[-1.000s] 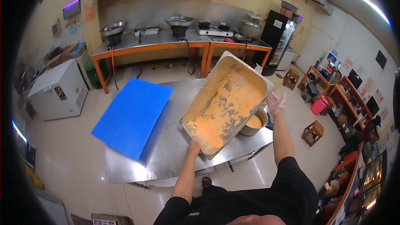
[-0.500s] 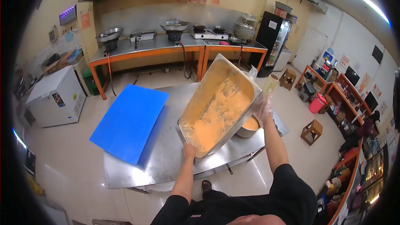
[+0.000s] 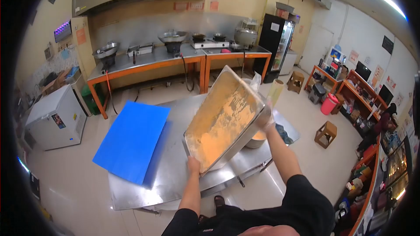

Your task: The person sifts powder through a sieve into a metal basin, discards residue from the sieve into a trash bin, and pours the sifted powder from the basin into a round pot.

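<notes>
A deep rectangular metal pan [image 3: 211,88] is held tilted above the steel table [image 3: 131,194], its right side raised. Orange powder [image 3: 214,148] lies thickest at its lower left end and clings in patches to the bottom. My left hand [image 3: 194,165] grips the pan's near lower corner. My right hand [image 3: 267,121], in what looks like a clear glove, is closed on the raised right side; its fingers are partly hidden. Behind and below the pan, a round pot [image 3: 256,142] holding orange powder is partly covered. A blue board [image 3: 133,142] lies left of the pan.
An upright roll [image 3: 274,91] and a dark cloth [image 3: 284,134] are at the table's right. Across the floor, an orange-framed counter [image 3: 148,63] carries woks and burners. A wooden stool [image 3: 327,134] stands right; a chest freezer [image 3: 57,116] stands left. Another person [image 3: 385,122] is far right.
The pan has tilted more steeply, and its powder has slid toward the lower left, baring more of the bottom. Both hands still hold it. The camera view has shifted slightly.
</notes>
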`<state>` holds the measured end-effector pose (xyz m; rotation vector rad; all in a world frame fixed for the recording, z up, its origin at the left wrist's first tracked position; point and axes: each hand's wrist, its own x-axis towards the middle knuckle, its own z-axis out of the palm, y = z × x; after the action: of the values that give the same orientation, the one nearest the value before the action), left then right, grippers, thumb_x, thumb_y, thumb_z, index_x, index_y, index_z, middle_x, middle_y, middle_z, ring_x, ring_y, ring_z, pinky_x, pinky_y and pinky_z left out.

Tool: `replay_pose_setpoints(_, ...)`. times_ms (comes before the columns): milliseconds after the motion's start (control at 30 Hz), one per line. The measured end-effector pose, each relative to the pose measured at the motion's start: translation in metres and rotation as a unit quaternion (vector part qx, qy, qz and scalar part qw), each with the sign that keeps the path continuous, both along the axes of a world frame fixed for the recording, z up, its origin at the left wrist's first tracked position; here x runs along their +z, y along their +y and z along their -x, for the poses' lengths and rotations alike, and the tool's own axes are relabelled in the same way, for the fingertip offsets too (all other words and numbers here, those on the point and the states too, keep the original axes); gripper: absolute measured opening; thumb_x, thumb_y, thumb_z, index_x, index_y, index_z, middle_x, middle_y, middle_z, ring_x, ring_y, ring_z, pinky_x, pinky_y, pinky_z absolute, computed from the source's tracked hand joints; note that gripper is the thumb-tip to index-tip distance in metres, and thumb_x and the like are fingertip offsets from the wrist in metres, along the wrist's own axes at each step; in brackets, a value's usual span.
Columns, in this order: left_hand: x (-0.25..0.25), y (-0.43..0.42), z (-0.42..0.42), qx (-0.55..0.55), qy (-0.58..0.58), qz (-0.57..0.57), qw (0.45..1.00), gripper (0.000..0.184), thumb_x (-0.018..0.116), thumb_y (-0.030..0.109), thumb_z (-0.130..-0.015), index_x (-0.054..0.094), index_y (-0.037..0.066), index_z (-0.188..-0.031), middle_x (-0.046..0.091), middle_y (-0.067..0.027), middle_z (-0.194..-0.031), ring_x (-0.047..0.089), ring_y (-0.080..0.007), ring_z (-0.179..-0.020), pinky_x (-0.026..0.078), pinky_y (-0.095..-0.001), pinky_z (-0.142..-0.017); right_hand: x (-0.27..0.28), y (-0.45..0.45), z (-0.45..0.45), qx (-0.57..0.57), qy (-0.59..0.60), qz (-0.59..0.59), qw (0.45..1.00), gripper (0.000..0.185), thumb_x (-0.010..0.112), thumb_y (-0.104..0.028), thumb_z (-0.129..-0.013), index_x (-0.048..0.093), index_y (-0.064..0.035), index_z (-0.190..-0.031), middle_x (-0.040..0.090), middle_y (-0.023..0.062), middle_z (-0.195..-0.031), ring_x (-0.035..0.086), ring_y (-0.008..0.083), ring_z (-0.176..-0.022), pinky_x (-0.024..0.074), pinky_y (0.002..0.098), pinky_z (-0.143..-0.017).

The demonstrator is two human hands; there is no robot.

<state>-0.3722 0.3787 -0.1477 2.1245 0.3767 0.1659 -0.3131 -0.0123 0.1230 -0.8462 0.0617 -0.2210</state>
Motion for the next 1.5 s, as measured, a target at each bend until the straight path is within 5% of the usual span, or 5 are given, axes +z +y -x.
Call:
replay_pose_setpoints(600,0.022,0.001,0.017,-0.018,0.012,-0.017,1.000,0.025,0.039,0.022,-0.102,0.049,-0.001,-0.106,0.064,-0.0326,-0.099,0.061,-0.0518,-0.097,0.048,-0.0585,-0.081,0.066,0.074,0.101,-0.080,0.116,0.034,0.989,0.094,0.027,-0.079,-0.091,0.040,-0.0055,-0.148,0.038,0.0126,-0.154,0.032,0.0301,-0.144,0.0322,0.0503,-0.114)
replay_pose_setpoints(733,0.002,0.003,0.021,-0.035,0.011,-0.023,0.999,0.027,0.038,0.023,-0.103,0.050,-0.001,-0.106,0.065,-0.0326,-0.098,0.061,-0.0517,-0.096,0.048,-0.0583,-0.081,-0.014,-0.009,0.040,-0.230,-0.064,-0.087,0.967,0.083,0.044,-0.073,-0.091,0.045,-0.0102,-0.145,0.044,0.0121,-0.150,0.039,0.0292,-0.138,0.0320,0.0499,-0.114)
replay_pose_setpoints(1133,0.004,0.003,0.018,-0.021,-0.001,-0.032,0.999,0.027,0.039,0.024,-0.102,0.051,-0.001,-0.103,0.065,-0.0313,-0.096,0.062,-0.0503,-0.094,0.047,-0.0590,-0.080,0.071,0.079,0.099,-0.040,0.140,0.002,0.989,0.082,0.034,-0.072,-0.095,0.046,-0.0082,-0.145,0.045,0.0069,-0.150,0.045,0.0275,-0.135,0.0302,0.0463,-0.117)
replay_pose_setpoints(1267,0.014,0.000,0.025,-0.012,-0.005,-0.028,1.000,0.026,0.040,0.023,-0.102,0.050,0.000,-0.103,0.065,-0.0313,-0.095,0.062,-0.0508,-0.094,0.047,-0.0594,-0.080,0.041,0.013,0.071,-0.104,0.019,0.124,0.987,0.093,0.028,-0.078,-0.092,0.039,-0.0063,-0.150,0.027,0.0100,-0.162,0.005,0.0274,-0.153,0.0016,0.0450,-0.122)
replay_pose_setpoints(1500,0.008,0.005,0.019,-0.006,-0.016,-0.027,0.999,0.024,0.041,0.023,-0.101,0.049,0.000,-0.103,0.064,-0.0326,-0.094,0.061,-0.0518,-0.094,0.046,-0.0597,-0.080,0.142,0.033,0.074,-0.042,-0.059,0.443,0.894,0.063,0.047,-0.060,-0.096,0.058,-0.0119,-0.136,0.059,0.0136,-0.135,0.058,0.0256,-0.118,0.0424,0.0385,-0.104)
